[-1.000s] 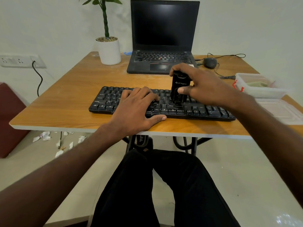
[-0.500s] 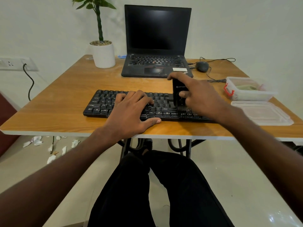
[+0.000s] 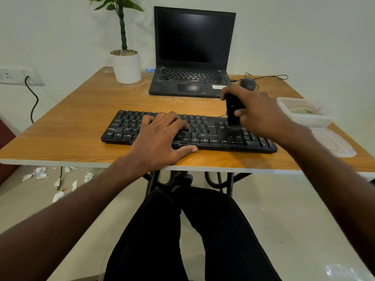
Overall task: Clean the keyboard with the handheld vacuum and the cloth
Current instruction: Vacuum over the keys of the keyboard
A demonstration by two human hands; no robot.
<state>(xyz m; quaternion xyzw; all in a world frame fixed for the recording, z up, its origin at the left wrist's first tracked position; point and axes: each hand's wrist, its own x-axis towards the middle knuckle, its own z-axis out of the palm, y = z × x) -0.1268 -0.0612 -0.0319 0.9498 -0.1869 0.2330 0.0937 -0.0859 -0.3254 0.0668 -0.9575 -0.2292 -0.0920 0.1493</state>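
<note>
Laptop (image 3: 191, 57), mouse (image 3: 247, 83) flank right hand (image 3: 257, 112) gripping vacuum (image 3: 233, 112); left hand (image 3: 162, 138) flat on keyboard (image 3: 209, 136).

wall: plain white (image 3: 304, 37) | floor: glossy pale tile (image 3: 294, 230) | wooden desk (image 3: 81, 122) | white wall socket (image 3: 12, 77)

Left hand (image 3: 162, 138) palm down, fingers spread and slightly bent, resting on keyboard (image 3: 203, 136) mid-left; thumb out along its front edge. Left forearm comes in from lower left. Right hand (image 3: 261, 112) gripping vacuum (image 3: 233, 112) upright, fingers over the top, thumb on near side, nozzle end down on the keys at right. Right forearm enters from lower right, angled inward. Legs in dark trousers under the surface (image 3: 81, 118).
</note>
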